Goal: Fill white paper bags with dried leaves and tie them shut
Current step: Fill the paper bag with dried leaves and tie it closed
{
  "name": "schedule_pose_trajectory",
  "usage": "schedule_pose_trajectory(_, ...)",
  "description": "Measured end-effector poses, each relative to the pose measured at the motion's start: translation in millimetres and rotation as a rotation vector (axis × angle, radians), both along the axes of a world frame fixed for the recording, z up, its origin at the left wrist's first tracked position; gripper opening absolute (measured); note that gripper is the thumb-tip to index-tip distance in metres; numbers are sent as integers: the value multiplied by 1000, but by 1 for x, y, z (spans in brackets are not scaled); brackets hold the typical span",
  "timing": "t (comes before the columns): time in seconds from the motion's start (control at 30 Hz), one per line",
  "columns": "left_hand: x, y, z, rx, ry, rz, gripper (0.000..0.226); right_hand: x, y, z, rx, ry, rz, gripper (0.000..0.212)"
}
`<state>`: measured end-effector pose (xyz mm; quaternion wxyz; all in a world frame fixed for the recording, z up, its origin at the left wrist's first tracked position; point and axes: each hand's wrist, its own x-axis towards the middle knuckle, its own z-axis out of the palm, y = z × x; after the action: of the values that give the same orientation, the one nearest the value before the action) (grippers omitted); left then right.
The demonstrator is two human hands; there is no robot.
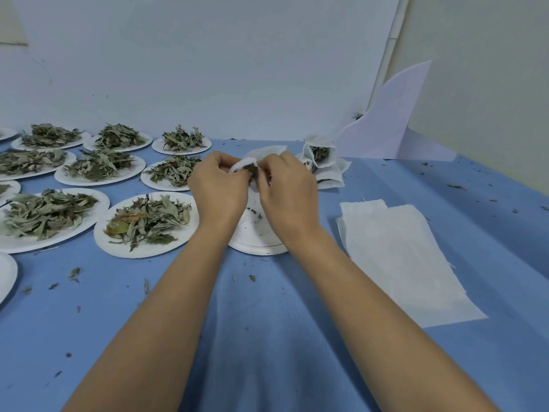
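White paper, thin and soft-looking, is what both hands work at in the centre of the frame. The bag (263,152) is held above a nearly bare plate (255,237), its mouth bunched between them. The left hand (218,185) has curled fingers and pinches a fold of the rim. The right hand (286,188), also curled, pinches the opposite side, and a tuft of dried leaves (253,171) shows dark in the gap. Whether a string is in play I cannot tell, because the fingers hide it.

The paper looks likely to tear if it is pulled hard against stiff stems. If either pinch loosens before the neck is closed, leaves would probably spill. The crumbs scattered on the plate and on the blue cloth (267,337) suggest they shed easily. A tuft caught in the neck could also leave the closure loose.

Just right of the hands lies a pile of filled bags (322,162), near enough that a careless right wrist could topple it. Towards the lower right, a stack of empty bags (398,254) lies flat on the cloth.

The left half holds heaped plates (154,249), the closest just beside the left wrist, so a sideways sweep of that forearm could scatter its load. At the upper right, a white sheet (395,120) leans against the wall, well apart.
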<state>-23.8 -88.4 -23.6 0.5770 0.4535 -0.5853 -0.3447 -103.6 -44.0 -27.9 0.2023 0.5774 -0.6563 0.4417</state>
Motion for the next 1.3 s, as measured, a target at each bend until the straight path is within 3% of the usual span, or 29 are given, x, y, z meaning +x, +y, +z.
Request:
schedule_pose_trajectory(0.1,1,-1,2,89,52,14,27,5,1,2,20,19,-13,12)
schedule_pose_trajectory(0.23,-1,3,0,147,46,18,25,0,-1,10,185,-306,62,4)
schedule_pose_trajectory(0.47,3,-4,2,414,271,-174,23,-20,5,23,349,-572,225,6)
schedule_pose_trajectory(0.63,9,-6,-4,320,113,-274,20,-24,3,13,360,-645,221,8)
schedule_pose_trajectory(0.77,9,-5,-4,223,26,-297,13,-26,0,10,317,-712,194,24)
schedule_pose_trajectory(0.93,9,-2,0,282,48,-460,17,-30,-3,6,285,-785,183,19)
schedule_pose_trajectory(1.0,10,-1,-2,219,-72,-427,25,-31,-3,5,283,-796,183,17)
schedule_pose_trajectory(1.13,11,1,-5,54,-239,-229,18,-29,-4,6,313,-798,237,22)
schedule_pose_trajectory(1.3,12,0,-5,-18,-257,-221,13,-30,-2,6,335,-743,287,23)
